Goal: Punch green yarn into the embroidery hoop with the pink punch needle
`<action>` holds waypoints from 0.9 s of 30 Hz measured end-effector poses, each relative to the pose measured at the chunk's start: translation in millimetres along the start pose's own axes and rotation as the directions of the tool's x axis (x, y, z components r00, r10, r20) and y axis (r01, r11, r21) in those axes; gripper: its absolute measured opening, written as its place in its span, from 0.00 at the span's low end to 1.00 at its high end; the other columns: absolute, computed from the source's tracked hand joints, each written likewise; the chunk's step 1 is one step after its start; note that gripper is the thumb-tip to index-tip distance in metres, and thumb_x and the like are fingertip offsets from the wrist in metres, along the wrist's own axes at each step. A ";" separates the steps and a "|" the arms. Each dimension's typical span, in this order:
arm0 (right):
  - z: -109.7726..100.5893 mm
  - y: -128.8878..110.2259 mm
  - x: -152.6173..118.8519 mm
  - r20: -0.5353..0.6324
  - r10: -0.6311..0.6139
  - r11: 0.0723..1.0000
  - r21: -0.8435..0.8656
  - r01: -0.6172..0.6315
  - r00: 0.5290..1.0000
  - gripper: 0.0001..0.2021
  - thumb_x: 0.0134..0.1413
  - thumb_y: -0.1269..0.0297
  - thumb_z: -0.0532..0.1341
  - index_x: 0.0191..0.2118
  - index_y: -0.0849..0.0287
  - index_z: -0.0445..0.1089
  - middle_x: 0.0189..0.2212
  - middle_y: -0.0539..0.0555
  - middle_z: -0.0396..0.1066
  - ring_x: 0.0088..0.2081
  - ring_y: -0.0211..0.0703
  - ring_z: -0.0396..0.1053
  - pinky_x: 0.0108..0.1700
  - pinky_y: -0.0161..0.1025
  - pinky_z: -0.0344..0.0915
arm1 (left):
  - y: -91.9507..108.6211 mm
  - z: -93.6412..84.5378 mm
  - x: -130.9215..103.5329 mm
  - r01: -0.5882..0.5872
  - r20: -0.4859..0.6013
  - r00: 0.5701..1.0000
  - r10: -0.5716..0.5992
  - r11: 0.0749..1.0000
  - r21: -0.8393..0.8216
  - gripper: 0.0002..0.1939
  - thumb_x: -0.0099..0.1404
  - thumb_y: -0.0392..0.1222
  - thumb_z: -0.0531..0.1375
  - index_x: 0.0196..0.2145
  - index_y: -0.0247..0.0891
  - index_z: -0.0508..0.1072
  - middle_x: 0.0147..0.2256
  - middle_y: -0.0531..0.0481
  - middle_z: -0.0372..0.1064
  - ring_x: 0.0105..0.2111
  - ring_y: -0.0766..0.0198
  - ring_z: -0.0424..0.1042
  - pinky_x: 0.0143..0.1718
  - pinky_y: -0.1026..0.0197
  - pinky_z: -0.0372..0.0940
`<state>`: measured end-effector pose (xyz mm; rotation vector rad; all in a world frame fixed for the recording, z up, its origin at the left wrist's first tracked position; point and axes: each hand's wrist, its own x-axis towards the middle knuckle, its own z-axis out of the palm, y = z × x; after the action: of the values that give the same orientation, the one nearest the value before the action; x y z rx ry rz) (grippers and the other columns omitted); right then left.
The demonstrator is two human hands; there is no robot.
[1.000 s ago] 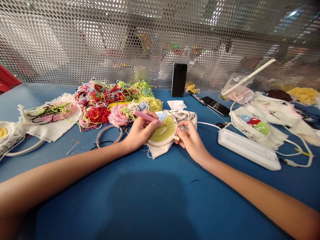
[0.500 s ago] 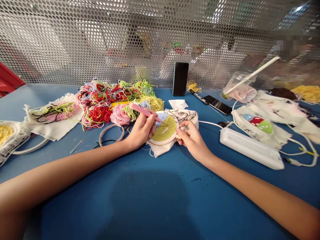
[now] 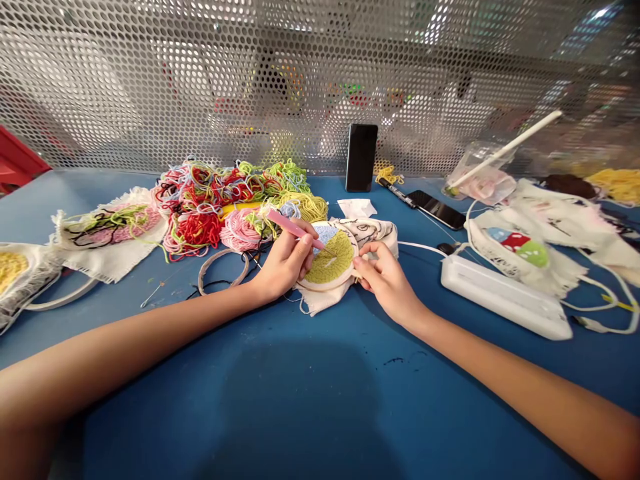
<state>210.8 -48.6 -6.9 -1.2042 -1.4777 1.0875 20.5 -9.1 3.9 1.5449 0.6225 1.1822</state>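
Note:
My left hand (image 3: 286, 263) is closed round a pink punch needle (image 3: 293, 227), its tip pointing down at the worked fabric. Beneath it lies an embroidery hoop (image 3: 350, 270) with cream cloth, filled with olive-yellow loops (image 3: 337, 253) and a light blue patch (image 3: 324, 233). A small pale gap shows within the yellow loops. On the hoop's right rim my right hand (image 3: 381, 273) pinches the edge between thumb and fingers. Loose cloth with black lines (image 3: 377, 230) bunches behind the hoop, and a cloth corner (image 3: 320, 300) hangs out in front.
A heap of coloured yarn (image 3: 200, 193) lies behind my left hand, near a bare hoop (image 3: 203, 273). A black phone (image 3: 361, 158) stands upright by the perforated metal panel (image 3: 200, 67). To the right are a white lamp-like bar (image 3: 505, 297), another phone (image 3: 436, 209) and stitched cloths (image 3: 515, 247).
The punch needle and my left hand have shifted very slightly, with the needle tip a little farther left on the yellow loops. My right hand keeps its hold on the hoop.

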 end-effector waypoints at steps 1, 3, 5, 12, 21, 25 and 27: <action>-0.1 0.0 -0.1 0.003 -0.002 1.000 -0.004 0.002 1.000 0.08 0.58 0.58 0.54 0.38 0.55 0.54 0.16 0.42 0.55 0.19 0.32 0.54 0.22 0.30 0.50 | -0.2 0.2 -0.6 -0.018 0.006 1.000 0.018 0.999 0.035 0.12 0.65 0.50 0.50 0.36 0.39 0.57 0.17 0.60 0.57 0.11 0.76 0.54 0.11 0.72 0.51; -0.4 -0.6 -0.8 0.013 -0.011 1.000 -0.016 0.012 1.000 0.08 0.58 0.58 0.54 0.38 0.54 0.54 0.16 0.42 0.55 0.19 0.32 0.54 0.22 0.30 0.51 | -0.1 0.6 -2.1 -0.080 0.024 0.997 0.077 0.986 0.146 0.11 0.67 0.49 0.49 0.36 0.38 0.58 0.18 0.59 0.57 0.13 0.75 0.55 0.14 0.71 0.53; -0.4 -2.1 -2.3 0.026 -0.029 0.999 -0.036 0.030 0.999 0.08 0.58 0.58 0.54 0.37 0.55 0.54 0.16 0.42 0.56 0.19 0.32 0.55 0.22 0.31 0.51 | 0.4 1.0 -3.1 -0.147 0.052 0.989 0.138 0.945 0.292 0.10 0.67 0.46 0.48 0.35 0.37 0.60 0.20 0.56 0.60 0.17 0.74 0.59 0.18 0.70 0.57; 2.4 -10.8 -10.0 0.066 -0.116 0.984 -0.128 0.124 0.991 0.06 0.59 0.60 0.52 0.35 0.55 0.55 0.17 0.43 0.55 0.19 0.33 0.55 0.22 0.33 0.52 | 1.7 3.5 2.6 -0.366 0.285 0.926 0.247 0.769 0.524 0.09 0.65 0.38 0.51 0.32 0.34 0.69 0.36 0.44 0.71 0.36 0.64 0.70 0.39 0.60 0.66; 0.8 -3.4 -3.4 0.053 -0.043 0.998 -0.034 0.045 0.998 0.06 0.59 0.60 0.53 0.34 0.54 0.54 0.14 0.41 0.50 0.17 0.33 0.51 0.20 0.31 0.48 | 3.1 1.6 -0.3 -0.181 0.114 0.983 0.144 0.866 0.466 0.14 0.67 0.43 0.49 0.34 0.33 0.70 0.31 0.46 0.68 0.28 0.69 0.67 0.29 0.65 0.63; 0.7 -2.8 -2.9 0.047 -0.038 0.999 -0.013 0.039 0.998 0.06 0.59 0.60 0.53 0.34 0.54 0.55 0.14 0.41 0.48 0.17 0.32 0.51 0.20 0.31 0.47 | 2.9 -0.5 -3.5 -0.140 0.037 0.990 0.135 0.946 0.293 0.14 0.67 0.47 0.49 0.35 0.34 0.67 0.20 0.54 0.60 0.18 0.73 0.59 0.19 0.68 0.56; 0.8 -2.8 -2.6 0.040 -0.035 0.999 -0.012 0.035 0.999 0.06 0.59 0.60 0.53 0.34 0.54 0.55 0.14 0.41 0.48 0.17 0.32 0.50 0.20 0.31 0.47 | 2.5 -1.0 -3.9 -0.147 0.015 0.989 0.147 0.964 0.220 0.13 0.66 0.48 0.50 0.35 0.34 0.66 0.19 0.56 0.58 0.16 0.74 0.57 0.16 0.68 0.54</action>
<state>209.8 -51.6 -4.6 -1.1674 -1.5321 1.0856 17.7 -12.8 4.7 1.8042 0.6673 1.2578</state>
